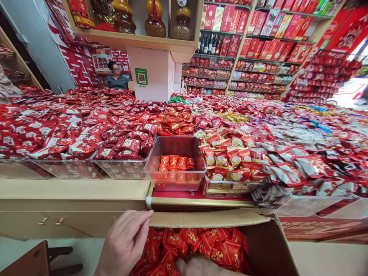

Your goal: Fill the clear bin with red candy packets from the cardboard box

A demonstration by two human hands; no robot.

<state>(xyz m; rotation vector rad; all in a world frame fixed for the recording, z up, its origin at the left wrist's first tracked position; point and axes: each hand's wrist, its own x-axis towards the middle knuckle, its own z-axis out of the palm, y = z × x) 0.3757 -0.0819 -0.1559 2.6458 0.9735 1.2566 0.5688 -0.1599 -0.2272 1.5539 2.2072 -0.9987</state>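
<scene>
left hand point(126, 241) is touching carton flap point(209, 219), grip unclear | right hand point(201, 266) is blurring, can't tell grip | red packets point(191, 237) are lying around it; likely feeling light, slick; pinching mid-body should suit

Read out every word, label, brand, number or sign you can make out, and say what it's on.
"DURIAN": on red packets with pale yellow fruit pictures.
"囍": on the back-wall sign.
Too blurred to read: gold characters on the red wrappers inside the cardboard box.
Too small: print on the green sign and the shelf boxes.
No numbers are legible.
</scene>
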